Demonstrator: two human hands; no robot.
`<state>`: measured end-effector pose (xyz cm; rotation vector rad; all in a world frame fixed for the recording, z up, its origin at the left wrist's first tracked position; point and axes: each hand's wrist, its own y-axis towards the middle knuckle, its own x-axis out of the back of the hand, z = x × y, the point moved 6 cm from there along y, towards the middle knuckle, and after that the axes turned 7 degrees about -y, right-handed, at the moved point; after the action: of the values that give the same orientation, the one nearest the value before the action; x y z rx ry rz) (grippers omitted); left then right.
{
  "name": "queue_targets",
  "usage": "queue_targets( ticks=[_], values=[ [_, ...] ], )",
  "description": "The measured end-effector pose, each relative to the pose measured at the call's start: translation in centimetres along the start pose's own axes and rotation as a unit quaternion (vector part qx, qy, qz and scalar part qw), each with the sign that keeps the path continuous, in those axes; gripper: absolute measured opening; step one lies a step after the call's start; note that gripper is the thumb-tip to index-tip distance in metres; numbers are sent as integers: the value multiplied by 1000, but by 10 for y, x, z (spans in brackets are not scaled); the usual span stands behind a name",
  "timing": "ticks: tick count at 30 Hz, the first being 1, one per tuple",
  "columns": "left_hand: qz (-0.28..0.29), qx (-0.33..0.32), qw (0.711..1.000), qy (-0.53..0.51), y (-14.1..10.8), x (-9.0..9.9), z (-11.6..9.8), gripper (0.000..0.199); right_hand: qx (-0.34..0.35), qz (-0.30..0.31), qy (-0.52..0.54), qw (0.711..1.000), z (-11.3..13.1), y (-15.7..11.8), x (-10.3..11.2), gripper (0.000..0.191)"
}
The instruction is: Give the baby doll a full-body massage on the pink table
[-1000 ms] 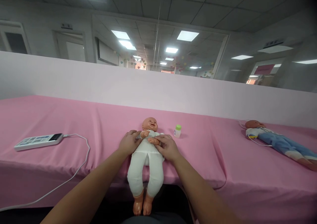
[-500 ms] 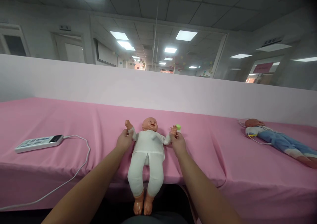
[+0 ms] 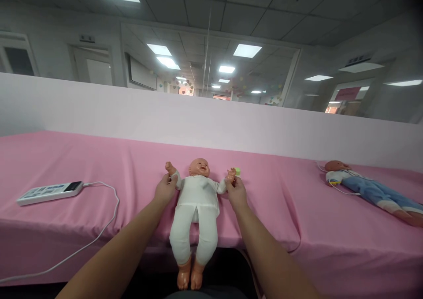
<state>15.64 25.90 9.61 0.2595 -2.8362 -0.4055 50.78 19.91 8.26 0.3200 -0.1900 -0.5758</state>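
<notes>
A baby doll (image 3: 197, 195) in a white long-sleeved top and white trousers lies on its back on the pink-covered table (image 3: 139, 166). Its bare feet point toward me and hang past the front edge. My left hand (image 3: 166, 188) is closed around the doll's wrist and sleeve cuff on the left side. On the other side, my right hand (image 3: 236, 191) pinches the opposite wrist at its cuff. Both doll arms are spread outward, with the small hands showing above my fingers. Behind the doll's hand on the right sits a small light-green object (image 3: 237, 171), partly hidden.
At the left lies a white handheld control box (image 3: 49, 193) with a display; its white cable (image 3: 115, 206) runs over the front edge. A second doll (image 3: 366, 188) in blue clothes, with wires, lies at the far right. A low white partition (image 3: 211, 122) with glass above stands behind.
The view has shifted very slightly. Both hands keep their hold on the doll's wrists, and the doll's pose looks the same.
</notes>
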Motion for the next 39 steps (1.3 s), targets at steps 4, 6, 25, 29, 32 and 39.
queue_targets(
  ticks=[4,6,25,29,32,39],
  values=[
    [58,-65,995,48,-10,-10,-15,34,111,88,-72,987,26,-19,-21,44],
    [79,-101,988,91,-14,-15,-22,37,169,125,-109,972,37,-29,-29,44],
    [127,-144,966,171,-20,-22,-31,46,249,128,-196,940,52,-37,-33,41],
    [112,-97,982,116,-15,-15,-24,41,84,62,-141,984,26,-17,-13,38],
    [56,-21,997,58,-7,-5,-7,39,1,-9,-159,987,7,-3,5,40],
    [-22,81,982,-170,10,2,26,43,-86,-8,-197,977,-18,11,20,48]
  ],
)
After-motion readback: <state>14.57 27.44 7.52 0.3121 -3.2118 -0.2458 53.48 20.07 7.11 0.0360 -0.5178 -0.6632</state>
